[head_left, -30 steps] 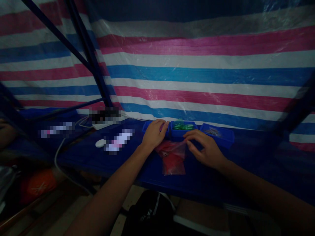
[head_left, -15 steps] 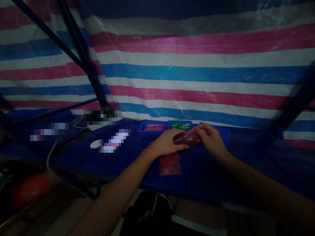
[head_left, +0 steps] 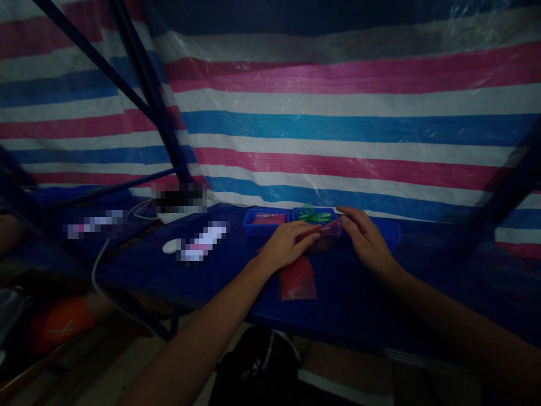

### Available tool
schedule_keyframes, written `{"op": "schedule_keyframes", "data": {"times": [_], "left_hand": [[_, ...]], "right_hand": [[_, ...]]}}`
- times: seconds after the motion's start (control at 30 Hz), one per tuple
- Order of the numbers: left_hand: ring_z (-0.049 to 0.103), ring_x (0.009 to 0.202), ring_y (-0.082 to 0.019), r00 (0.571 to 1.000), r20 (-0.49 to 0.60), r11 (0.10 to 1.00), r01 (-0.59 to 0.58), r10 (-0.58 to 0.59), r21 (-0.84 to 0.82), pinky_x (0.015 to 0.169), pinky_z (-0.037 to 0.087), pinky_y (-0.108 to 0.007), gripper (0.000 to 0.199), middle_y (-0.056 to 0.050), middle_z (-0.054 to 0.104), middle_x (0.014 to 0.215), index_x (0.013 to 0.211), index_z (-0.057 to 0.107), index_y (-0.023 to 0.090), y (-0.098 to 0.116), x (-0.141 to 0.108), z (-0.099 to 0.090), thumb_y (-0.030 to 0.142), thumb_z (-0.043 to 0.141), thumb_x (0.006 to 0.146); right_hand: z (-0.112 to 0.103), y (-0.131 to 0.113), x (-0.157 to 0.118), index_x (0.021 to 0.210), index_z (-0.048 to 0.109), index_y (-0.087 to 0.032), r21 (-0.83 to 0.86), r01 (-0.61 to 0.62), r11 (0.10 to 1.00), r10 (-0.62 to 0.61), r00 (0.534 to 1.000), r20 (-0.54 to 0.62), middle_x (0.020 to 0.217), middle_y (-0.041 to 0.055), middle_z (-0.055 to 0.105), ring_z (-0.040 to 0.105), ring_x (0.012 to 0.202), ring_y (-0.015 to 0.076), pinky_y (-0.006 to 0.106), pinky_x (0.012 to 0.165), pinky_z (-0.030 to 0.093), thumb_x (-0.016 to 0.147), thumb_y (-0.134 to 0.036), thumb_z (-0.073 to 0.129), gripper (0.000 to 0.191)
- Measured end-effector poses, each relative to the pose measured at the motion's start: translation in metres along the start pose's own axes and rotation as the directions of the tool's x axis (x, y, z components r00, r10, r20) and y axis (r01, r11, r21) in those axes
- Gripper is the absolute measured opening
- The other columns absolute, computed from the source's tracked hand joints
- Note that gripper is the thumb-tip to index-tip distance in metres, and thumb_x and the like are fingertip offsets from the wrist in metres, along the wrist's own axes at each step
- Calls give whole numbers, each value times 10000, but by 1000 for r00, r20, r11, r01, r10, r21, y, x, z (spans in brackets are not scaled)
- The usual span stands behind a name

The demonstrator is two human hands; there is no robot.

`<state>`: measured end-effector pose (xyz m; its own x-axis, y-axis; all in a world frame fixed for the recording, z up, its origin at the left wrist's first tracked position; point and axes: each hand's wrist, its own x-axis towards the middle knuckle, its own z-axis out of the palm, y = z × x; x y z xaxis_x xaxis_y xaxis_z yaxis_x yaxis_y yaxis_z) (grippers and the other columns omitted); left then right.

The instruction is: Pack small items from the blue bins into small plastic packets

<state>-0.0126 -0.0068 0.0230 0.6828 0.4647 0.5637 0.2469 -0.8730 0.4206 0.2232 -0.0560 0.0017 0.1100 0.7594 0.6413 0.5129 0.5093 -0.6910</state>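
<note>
My left hand is closed on the left end of a small, see-through red plastic bag, with the thumb along its near side. At the bag's right end, the thumb and fingers of my right hand grip its edge, with the index finger stretched out above. The bag hangs just over the table, and something darker shows through its lower part, too dim to name. Flat on the table below my left hand lie more red plastic bags, overlapping.
Behind my hands stand a blue bin with pinkish-red packets, another with green pieces, and a third blue bin, partly hidden. Left are a white oval object, a white power strip and a blue frame post. A striped sheet hangs behind.
The bag has turned from a bunched shape to a flatter one, its upper edge now stretched between my hands. My right fingers have straightened. The view has shifted slightly left.
</note>
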Motion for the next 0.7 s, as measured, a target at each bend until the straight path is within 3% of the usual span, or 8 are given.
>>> {"op": "schedule_keyframes", "data": {"times": [0.1, 0.23, 0.33, 0.47, 0.7], "left_hand": [[675, 1073, -217, 1000, -22, 999, -21, 20, -35, 959, 522, -382, 313, -84, 743, 1153, 1225, 727, 237, 3, 1, 1, 356, 509, 1035], [684, 1015, -198, 998, -43, 994, -38, 34, -98, 925, 527, -352, 294, -76, 756, 1072, 1091, 764, 212, 7, 2, 1, 357, 515, 1033], [684, 967, -194, 998, -58, 993, -2, -5, -121, 889, 526, -342, 296, -79, 751, 1033, 1052, 761, 195, 9, 3, 0, 387, 539, 1021], [676, 921, -193, 991, -97, 988, 80, -93, -131, 856, 518, -333, 291, -74, 747, 1009, 1037, 753, 183, 9, 4, -1, 420, 590, 990], [682, 911, -191, 967, -140, 950, 170, -212, -261, 826, 521, -318, 322, -69, 755, 1027, 1052, 759, 189, 2, 4, 1, 462, 611, 970]], "right_hand": [[-1, -8, -2, 1290, 674, -298, -123, 229, 966, -221, 972, 74, 1392, 94, 589, 562, 1291, 290, 494, 1059, 493, 930, -411, 667, 377], [2, -6, -3, 1046, 759, -274, -157, 323, 933, -293, 938, 186, 1190, 79, 704, 626, 1168, 282, 501, 1028, 493, 899, -351, 723, 170], [3, -4, -3, 980, 762, -264, -106, 288, 952, -265, 945, 190, 1086, 65, 737, 663, 1074, 258, 462, 966, 520, 934, -335, 679, 119], [0, -10, -2, 917, 768, -253, -43, 199, 979, -188, 965, 185, 1013, 55, 744, 683, 973, 235, 410, 889, 531, 970, -378, 622, 199], [-2, -14, -1, 941, 775, -237, 52, -59, 997, 54, 993, 103, 908, 36, 754, 684, 840, 222, 357, 773, 519, 925, -509, 650, 300]]}}
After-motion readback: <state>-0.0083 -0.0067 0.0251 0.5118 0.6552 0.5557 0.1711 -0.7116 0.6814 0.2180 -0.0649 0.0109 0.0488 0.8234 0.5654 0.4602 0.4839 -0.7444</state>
